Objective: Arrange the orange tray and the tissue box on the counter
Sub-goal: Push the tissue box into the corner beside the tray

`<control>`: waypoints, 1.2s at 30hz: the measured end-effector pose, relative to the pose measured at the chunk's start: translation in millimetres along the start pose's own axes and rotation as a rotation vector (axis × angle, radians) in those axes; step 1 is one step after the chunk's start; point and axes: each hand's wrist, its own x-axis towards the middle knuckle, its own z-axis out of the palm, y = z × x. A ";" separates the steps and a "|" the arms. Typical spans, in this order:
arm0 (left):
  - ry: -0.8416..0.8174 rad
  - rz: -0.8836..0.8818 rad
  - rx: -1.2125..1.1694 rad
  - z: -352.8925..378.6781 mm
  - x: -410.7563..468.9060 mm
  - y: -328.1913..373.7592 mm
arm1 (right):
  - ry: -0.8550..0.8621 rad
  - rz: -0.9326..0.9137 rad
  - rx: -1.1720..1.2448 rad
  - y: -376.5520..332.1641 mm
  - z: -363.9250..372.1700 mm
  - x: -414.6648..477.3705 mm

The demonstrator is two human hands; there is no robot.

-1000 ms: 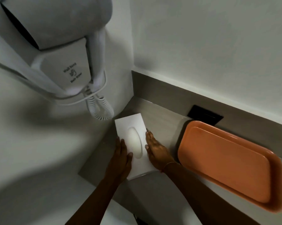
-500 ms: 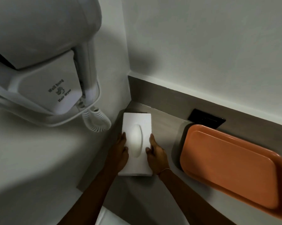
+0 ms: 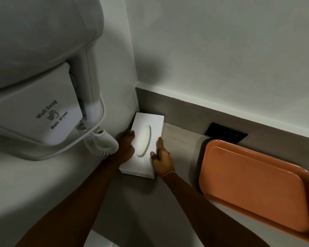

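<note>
A white tissue box (image 3: 146, 129) with an oval slot in its top lies on the grey counter (image 3: 178, 139), its far end in the corner where the two walls meet. My left hand (image 3: 127, 147) presses its left long side and my right hand (image 3: 161, 157) grips its right long side, thumb on the top edge. The orange tray (image 3: 257, 186) lies flat and empty on the counter to the right, apart from the box and my hands.
A white wall-hung hair dryer (image 3: 43, 107) with a coiled cord (image 3: 100, 143) juts from the left wall, just above my left hand. A black socket plate (image 3: 226, 133) sits in the grey backsplash behind the tray. The counter's front edge runs below my forearms.
Both hands have slid the tissue box away from me into the corner and straightened it along the left wall. The tray has stayed where it was.
</note>
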 end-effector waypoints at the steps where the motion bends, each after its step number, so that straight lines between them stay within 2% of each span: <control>1: -0.007 0.009 0.038 -0.3 -0.6 -4.4 | -0.010 -0.005 -0.012 -0.3 -0.5 0.4; 3: -0.024 0.118 0.155 1.4 -11.8 -12.5 | -0.031 -0.042 -0.092 0.0 -4.7 -2.9; 5: 0.074 0.249 0.197 10.9 -37.8 -30.9 | -0.060 -0.142 -0.243 2.8 -12.7 -17.2; 8: 0.310 0.208 0.075 37.2 -93.6 -70.5 | -0.105 -0.414 -0.502 17.8 -24.6 -55.7; 11: 0.335 0.113 0.058 63.2 -131.2 -106.7 | -0.178 -0.579 -0.667 36.8 -22.3 -88.4; 14: 0.254 0.075 0.200 75.1 -135.4 -127.4 | -0.234 -0.568 -0.722 45.8 -12.4 -97.4; 19: 0.266 0.055 0.436 77.0 -131.6 -148.5 | -0.254 -0.554 -0.758 50.1 -3.8 -92.1; 27: 0.280 0.073 0.493 80.7 -128.0 -156.1 | -0.311 -0.584 -0.752 45.7 17.4 -70.9; 36: 0.300 0.088 0.499 83.0 -127.7 -158.2 | -0.280 -0.589 -0.771 45.9 34.5 -64.8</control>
